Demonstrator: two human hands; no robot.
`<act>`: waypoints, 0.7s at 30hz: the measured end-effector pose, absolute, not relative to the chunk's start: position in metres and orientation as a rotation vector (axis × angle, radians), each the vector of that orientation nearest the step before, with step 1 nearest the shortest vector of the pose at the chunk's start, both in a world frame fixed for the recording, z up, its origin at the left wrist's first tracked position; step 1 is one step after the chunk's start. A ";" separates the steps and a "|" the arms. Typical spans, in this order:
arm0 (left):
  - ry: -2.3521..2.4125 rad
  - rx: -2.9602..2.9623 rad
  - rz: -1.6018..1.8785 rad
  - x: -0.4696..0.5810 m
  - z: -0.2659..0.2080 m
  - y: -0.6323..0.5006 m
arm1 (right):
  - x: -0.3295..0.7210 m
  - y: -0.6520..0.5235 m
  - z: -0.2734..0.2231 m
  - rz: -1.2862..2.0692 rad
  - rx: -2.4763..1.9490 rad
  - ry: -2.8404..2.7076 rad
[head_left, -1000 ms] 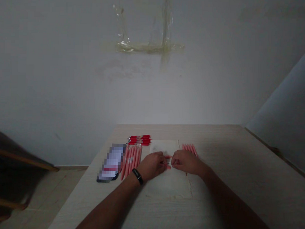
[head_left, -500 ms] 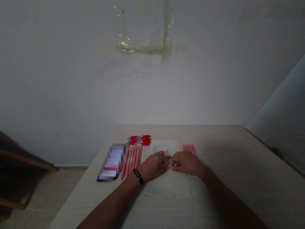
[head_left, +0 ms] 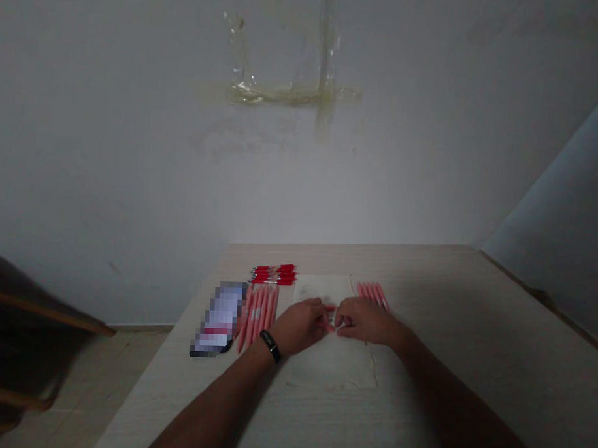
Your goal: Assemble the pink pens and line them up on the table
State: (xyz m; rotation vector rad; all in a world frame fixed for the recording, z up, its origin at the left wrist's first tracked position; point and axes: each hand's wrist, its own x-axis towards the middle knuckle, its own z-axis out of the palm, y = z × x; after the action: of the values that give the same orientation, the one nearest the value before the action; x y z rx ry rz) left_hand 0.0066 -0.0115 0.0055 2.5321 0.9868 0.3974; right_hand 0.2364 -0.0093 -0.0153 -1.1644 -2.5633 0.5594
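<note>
The fingers [head_left: 320,313] of the left hand [head_left: 300,326] are curled inward, thumb and forefinger pinching small pink pieces [head_left: 331,309] whose ends show in the narrow gap between the two hands. The right hand [head_left: 367,319] faces it from just beside, its fingers bent and the tips drawn together; whether they pinch anything cannot be told, since the details there are small and dim.

Both hands are low over a pale sheet [head_left: 330,365] with uneven edges, spread on the light wood-grained tabletop [head_left: 471,361]. The pink pieces are above the middle of this sheet.

Just beyond the right hand, near the sheet's right edge, several short pink sticks [head_left: 372,292] lie side by side. To the left of the left hand is a row of longer pink sticks [head_left: 258,307] with a whitish label across their middle; red pens [head_left: 272,274] lie crosswise beyond them. Left of that row rests a phone [head_left: 220,319], blurred into blocks.

A dark band [head_left: 270,346] circles the left wrist. Behind the tabletop rises a grey wall [head_left: 404,156] bearing strips of shiny, yellowed tape [head_left: 284,96].
</note>
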 end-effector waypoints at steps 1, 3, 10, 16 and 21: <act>0.986 2.540 0.384 0.006 0.006 -0.012 | 0.236 -0.009 -0.016 0.561 -1.163 -2.567; 0.980 2.551 0.354 0.006 0.007 -0.012 | 0.234 -0.010 -0.018 0.560 -1.169 -2.571; 0.975 2.569 0.311 0.005 0.007 -0.011 | 0.230 -0.012 -0.018 0.507 -1.196 -2.549; 0.986 2.562 0.291 0.006 0.011 -0.012 | 0.230 -0.012 -0.017 0.507 -1.188 -2.543; 1.008 2.554 0.305 0.007 0.009 -0.013 | 0.231 -0.012 -0.017 0.509 -1.187 -2.544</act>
State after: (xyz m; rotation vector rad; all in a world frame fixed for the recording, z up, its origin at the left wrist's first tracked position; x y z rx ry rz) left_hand 0.0066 -0.0126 0.0095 2.5541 1.0082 0.3047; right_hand 0.2307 -0.0118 -0.0167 -1.1875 -2.5443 0.5090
